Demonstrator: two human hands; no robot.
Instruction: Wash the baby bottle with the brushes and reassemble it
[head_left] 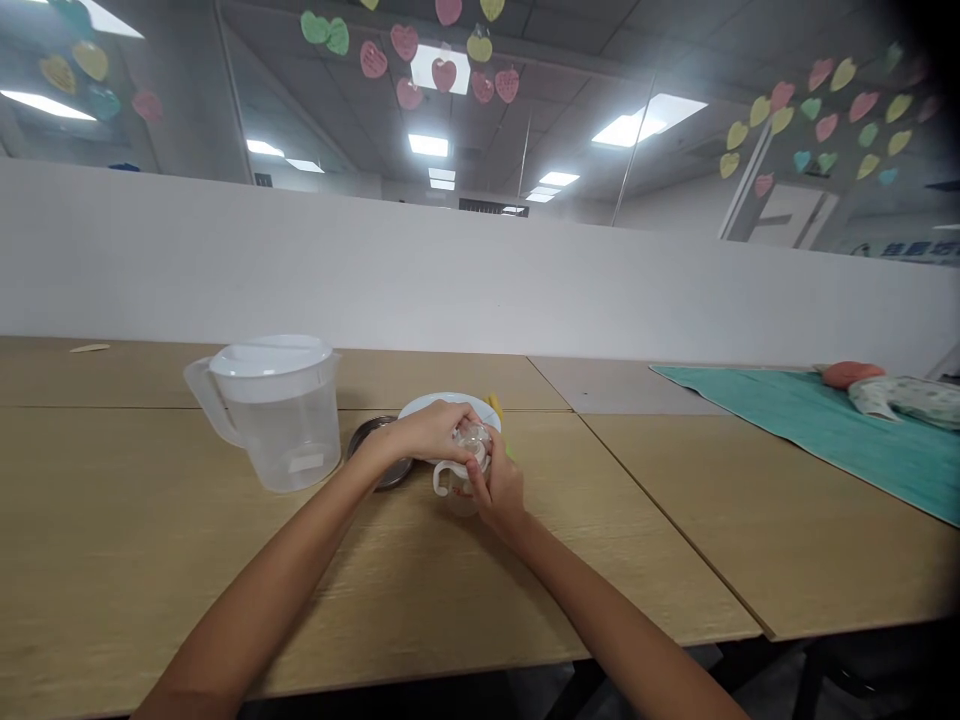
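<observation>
The wood-grain desk (420, 600) runs back to a low white partition (480, 275), with its front edge crossing beneath the forearms. A lengthwise seam lies behind the hands, and a slanting seam cuts through the desk to their right. On the left, the lidded translucent pitcher (289, 420) bounds the space, standing upright with its handle turned outward; between it and the left forearm there is a narrow strip of desk. To the right, a broad stretch of wood lies between the right forearm and the teal cloth (810, 425), which is well apart from the hands.

The clear cup (461, 497) with a white side handle is between the two hands, near the middle of the desk and in front of the white plate (417, 405). A round metal dish (363, 436) sits just beside the plate, partly covered by the left wrist. Whether the cup's base touches the desk is hard to tell.

Both hands are closed around the cup's upper part: the left hand (431, 430) curls its fingers over the top from the left, while the right hand (501, 488) grips the right side, thumb in front.
</observation>
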